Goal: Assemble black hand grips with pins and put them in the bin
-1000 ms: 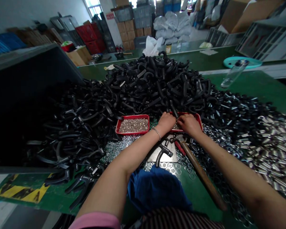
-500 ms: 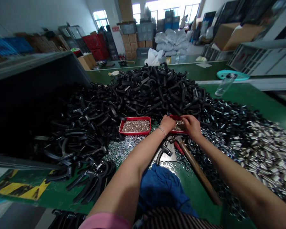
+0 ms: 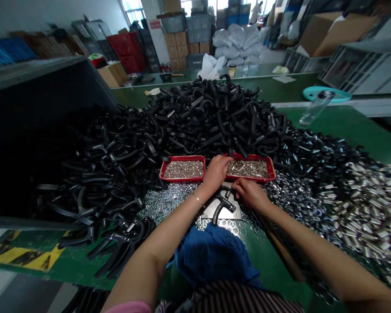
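My left hand [image 3: 216, 171] rests curled at the gap between two red trays, its fingers closed on something I cannot make out. The left red tray [image 3: 181, 177] holds small silver parts; the right red tray [image 3: 270, 167] holds small metal pins. My right hand [image 3: 250, 193] is nearer to me, fingers pinched at the top of a black curved handle [image 3: 220, 206] that lies on a grey metal plate [image 3: 215, 212]. A wooden hammer handle [image 3: 282, 252] runs under my right forearm.
A big heap of black curved handles [image 3: 211, 117] fills the green table behind the trays and to the left. Silver washers [image 3: 164, 201] and metal sleeves [image 3: 368, 195] spread right and front. A dark bin [image 3: 45, 95] stands left; a clear bottle [image 3: 314, 108] lies far right. Blue cloth [image 3: 215, 254] covers my lap.
My right hand has drawn back from the right red tray to the black handle on the plate. My left hand slid slightly left and nearer, uncovering the right tray.
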`<state>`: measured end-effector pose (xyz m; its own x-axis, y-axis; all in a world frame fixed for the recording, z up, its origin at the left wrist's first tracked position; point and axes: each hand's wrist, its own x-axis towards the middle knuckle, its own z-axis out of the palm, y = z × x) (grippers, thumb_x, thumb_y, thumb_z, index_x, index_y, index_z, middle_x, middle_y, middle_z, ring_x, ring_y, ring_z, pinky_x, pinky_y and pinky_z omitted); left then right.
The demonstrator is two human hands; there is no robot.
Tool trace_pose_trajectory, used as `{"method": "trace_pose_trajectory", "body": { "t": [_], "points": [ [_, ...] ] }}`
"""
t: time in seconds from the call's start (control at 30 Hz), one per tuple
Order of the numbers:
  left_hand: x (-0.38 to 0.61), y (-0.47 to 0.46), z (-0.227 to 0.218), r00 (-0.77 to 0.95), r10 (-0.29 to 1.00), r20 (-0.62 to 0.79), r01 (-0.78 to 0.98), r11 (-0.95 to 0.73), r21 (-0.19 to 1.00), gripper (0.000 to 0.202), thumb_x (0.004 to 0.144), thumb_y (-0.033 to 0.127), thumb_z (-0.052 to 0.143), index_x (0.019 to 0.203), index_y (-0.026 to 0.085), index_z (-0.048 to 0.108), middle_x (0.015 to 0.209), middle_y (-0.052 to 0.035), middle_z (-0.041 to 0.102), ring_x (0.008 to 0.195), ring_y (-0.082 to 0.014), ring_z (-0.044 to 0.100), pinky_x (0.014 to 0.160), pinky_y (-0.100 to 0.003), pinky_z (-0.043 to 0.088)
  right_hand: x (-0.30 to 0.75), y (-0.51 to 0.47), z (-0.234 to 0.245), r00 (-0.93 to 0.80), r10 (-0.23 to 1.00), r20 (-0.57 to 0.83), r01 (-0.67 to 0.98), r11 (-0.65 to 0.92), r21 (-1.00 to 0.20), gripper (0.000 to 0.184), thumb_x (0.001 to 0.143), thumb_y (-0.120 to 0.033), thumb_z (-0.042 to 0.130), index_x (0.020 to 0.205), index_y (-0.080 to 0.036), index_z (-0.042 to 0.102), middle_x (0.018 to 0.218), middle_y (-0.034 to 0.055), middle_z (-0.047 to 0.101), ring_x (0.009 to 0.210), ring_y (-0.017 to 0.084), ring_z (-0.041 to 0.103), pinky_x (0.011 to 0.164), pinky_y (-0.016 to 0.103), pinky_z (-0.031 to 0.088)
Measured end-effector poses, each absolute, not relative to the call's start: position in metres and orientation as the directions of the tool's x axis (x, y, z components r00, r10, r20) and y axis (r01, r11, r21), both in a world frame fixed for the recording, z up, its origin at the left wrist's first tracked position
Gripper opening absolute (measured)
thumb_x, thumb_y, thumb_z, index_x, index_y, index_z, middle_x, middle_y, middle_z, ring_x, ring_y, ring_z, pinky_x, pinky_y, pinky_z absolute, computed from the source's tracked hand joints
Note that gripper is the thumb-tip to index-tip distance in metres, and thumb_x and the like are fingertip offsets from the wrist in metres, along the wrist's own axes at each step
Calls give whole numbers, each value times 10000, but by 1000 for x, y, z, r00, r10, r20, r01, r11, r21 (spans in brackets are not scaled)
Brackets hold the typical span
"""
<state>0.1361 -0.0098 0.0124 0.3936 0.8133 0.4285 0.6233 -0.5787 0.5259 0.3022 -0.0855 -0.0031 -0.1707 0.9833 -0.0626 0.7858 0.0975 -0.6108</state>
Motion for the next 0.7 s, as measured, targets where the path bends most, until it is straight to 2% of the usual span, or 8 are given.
{"method": "trace_pose_trajectory", "body": {
  "t": [0.03,0.1,0.17,0.23,0.3,0.47,0.53,0.7],
  "points": [
    [124,-20,9,302,848,435,559,-527,640,226,954,152,510,1126,185,654,1043,-69,682,1011,-178,629,918,-300,480,301,-83,-4,-169,984,-57,818,108,-564,220,978,-362,480,872,-221,611,664,-15,699,636,172,644,602,247,374],
    [102,-41,2,172,924,342,445,-383,809,151,918,175,584,1046,181,665,969,-48,704,903,-164,660,846,-286,510,299,-80,-6,-155,986,-53,858,108,-502,190,974,-353,499,914,-225,627,689,-8,712,714,192,667,618,253,361],
    [87,-61,-7,117,972,203,351,-232,907,114,891,210,632,995,182,669,887,-28,715,794,-153,672,765,-274,524,297,-81,-8,-147,988,-54,888,108,-448,195,982,-359,493,948,-226,632,712,-4,722,726,195,675,616,254,355],
    [80,-75,-16,112,989,99,306,-129,943,92,881,228,645,953,180,677,830,-17,713,738,-150,670,725,-271,522,296,-83,-8,-153,987,-50,910,121,-396,210,994,-367,477,971,-225,630,729,-2,729,720,192,682,612,251,358],
    [79,-83,-22,121,990,70,319,-106,942,59,872,212,650,906,178,684,808,-14,705,736,-150,661,727,-274,512,293,-85,-7,-175,984,-44,934,152,-324,229,1006,-370,457,990,-216,625,763,14,741,711,191,691,597,247,360],
    [85,-85,-30,223,956,191,470,-277,838,83,833,171,694,754,173,668,821,-23,656,809,-164,614,779,-295,479,287,-85,0,-344,939,-27,937,345,55,252,1014,-277,406,1010,-134,614,813,140,742,696,256,706,547,276,351],
    [87,-85,-29,255,940,224,508,-328,797,97,827,173,705,741,175,661,817,-23,642,820,-170,599,789,-306,472,286,-82,4,-408,912,-48,907,411,89,241,1000,-224,407,990,-108,619,797,168,733,704,279,707,552,286,364],
    [87,-89,-26,264,934,239,578,-352,736,110,834,162,697,737,177,646,810,-21,625,824,-175,584,800,-320,467,283,-76,14,-523,848,-91,846,529,69,194,933,-94,445,966,-84,636,842,187,735,753,282,708,599,295,416]
  ]
}}
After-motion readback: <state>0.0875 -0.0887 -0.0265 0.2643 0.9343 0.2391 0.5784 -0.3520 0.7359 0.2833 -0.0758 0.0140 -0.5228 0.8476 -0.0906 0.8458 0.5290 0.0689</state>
